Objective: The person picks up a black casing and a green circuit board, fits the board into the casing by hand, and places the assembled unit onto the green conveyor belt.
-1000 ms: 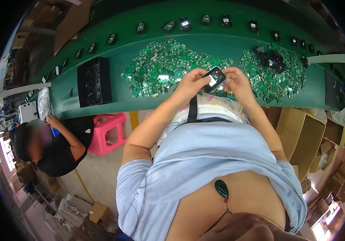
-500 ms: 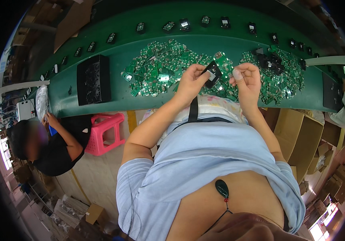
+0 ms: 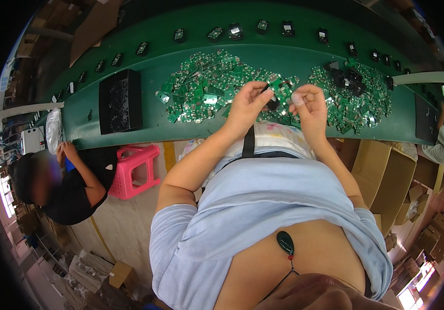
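Observation:
My left hand [image 3: 248,106] is closed on a small black plastic case [image 3: 272,105], its thumb lying across the near side. Over that case sits a green circuit board [image 3: 282,89], which hides much of it. The fingers of my right hand [image 3: 312,106] pinch the board's right edge. Whether the board is seated in the case or only held against it, I cannot tell. Beneath and beyond my hands spreads a pile of loose green circuit boards [image 3: 204,85]. Black cases [image 3: 354,80] lie on a second pile of boards [image 3: 364,111] to the right.
Along the far green belt [image 3: 157,36] runs a row of spaced black cases. A black bin [image 3: 121,103] stands left on the green worktop [image 3: 152,121]. A co-worker [image 3: 72,196] sits at the left, by a pink stool [image 3: 134,173]. Cardboard boxes [image 3: 382,175] stand at the right.
My right hand has moved left, bringing the circuit board over the black case. The case has turned in my left hand. Parts on the far belt have shifted slightly left.

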`<state>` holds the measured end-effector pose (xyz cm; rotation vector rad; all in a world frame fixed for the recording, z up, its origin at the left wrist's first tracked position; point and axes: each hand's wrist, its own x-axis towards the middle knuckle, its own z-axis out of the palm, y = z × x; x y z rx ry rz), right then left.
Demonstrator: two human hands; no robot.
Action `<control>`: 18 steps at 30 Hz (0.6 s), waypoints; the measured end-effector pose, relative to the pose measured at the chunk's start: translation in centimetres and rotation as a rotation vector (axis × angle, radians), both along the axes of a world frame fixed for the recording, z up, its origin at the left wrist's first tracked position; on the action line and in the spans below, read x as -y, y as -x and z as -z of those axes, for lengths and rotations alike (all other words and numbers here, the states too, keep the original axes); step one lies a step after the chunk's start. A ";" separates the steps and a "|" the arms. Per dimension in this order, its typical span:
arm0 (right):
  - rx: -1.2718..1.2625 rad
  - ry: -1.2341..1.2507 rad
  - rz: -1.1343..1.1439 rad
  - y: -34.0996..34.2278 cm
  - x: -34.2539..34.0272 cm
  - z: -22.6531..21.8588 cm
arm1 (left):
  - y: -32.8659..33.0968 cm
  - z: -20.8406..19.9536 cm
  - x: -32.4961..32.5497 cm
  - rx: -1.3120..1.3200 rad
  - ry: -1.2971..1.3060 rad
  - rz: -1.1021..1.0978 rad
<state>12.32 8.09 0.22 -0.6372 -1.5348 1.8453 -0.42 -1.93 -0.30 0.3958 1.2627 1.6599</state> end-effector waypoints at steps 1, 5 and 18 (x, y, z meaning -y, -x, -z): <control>0.000 0.000 0.000 -0.1 0.2 0.1 | -0.1 -0.1 -0.1 0.000 0.000 0.000; 0.071 -0.016 -0.031 -0.3 0.5 0.1 | -0.3 0.3 -0.5 -0.094 -0.008 -0.034; 0.316 -0.941 0.052 0.3 -0.9 -2.3 | -0.6 -2.1 -0.4 -0.993 -0.055 -0.205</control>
